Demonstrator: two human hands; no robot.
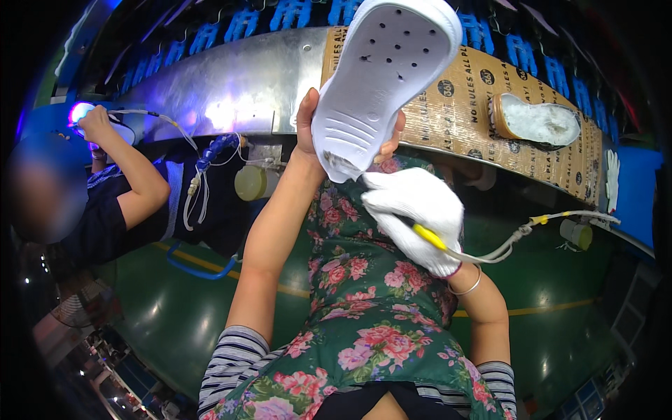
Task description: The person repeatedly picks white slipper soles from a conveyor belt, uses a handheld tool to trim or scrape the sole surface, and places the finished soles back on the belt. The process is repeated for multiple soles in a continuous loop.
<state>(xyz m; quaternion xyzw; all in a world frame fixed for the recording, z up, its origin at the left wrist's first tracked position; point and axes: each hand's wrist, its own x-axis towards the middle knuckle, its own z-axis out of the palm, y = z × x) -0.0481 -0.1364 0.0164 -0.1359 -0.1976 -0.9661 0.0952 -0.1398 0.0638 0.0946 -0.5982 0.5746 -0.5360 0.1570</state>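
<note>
My bare left hand point(308, 129) grips a pale lavender foam shoe point(360, 105) from behind, thumb on one side and fingertips round the other. Small round holes dot the wide end, and curved ridges cross the middle. Grey marks show at the narrow end, which points down toward me. A white knit glove covers my right hand point(416, 213); its fingers are closed around a slim tool with a yellow handle point(428, 236) and a pale cord. The tool's tip is close to the narrow end; I cannot tell whether it touches.
Beyond the shoe runs a metal bench point(238, 84), partly covered by printed brown cardboard point(455, 105). A container of white material point(539, 122) stands there. Blue clips point(290, 14) hang behind. At left a co-worker's hand point(98, 126) is near a bright light. A white glove point(612, 182) hangs at right.
</note>
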